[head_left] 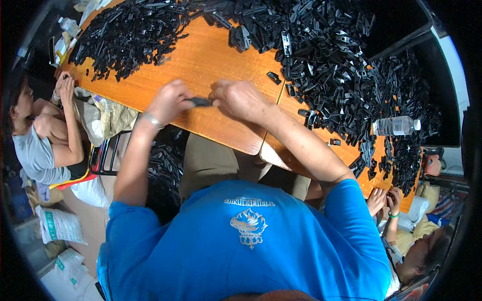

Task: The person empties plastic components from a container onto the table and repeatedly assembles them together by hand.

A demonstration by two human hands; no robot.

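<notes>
Between my two hands, just above the front edge of the wooden table (201,55), is a small elongated black plastic part (201,102). My left hand (169,102), a watch on its wrist, is closed on the part's left end and somewhat blurred. The fingers of my right hand (240,99) pinch together at the part's other end; the fingertips are partly hidden, so its exact grip is unclear. A large heap of black plastic parts (326,65) covers the right and far side. Another heap of smaller black pieces (130,37) lies at the far left.
A clear plastic bottle (396,126) lies on the right-hand heap. Single black parts (274,78) lie apart near the table's seam. One person (45,130) sits at the left, another (416,251) works at the lower right. Below the table edge are more black parts (168,165).
</notes>
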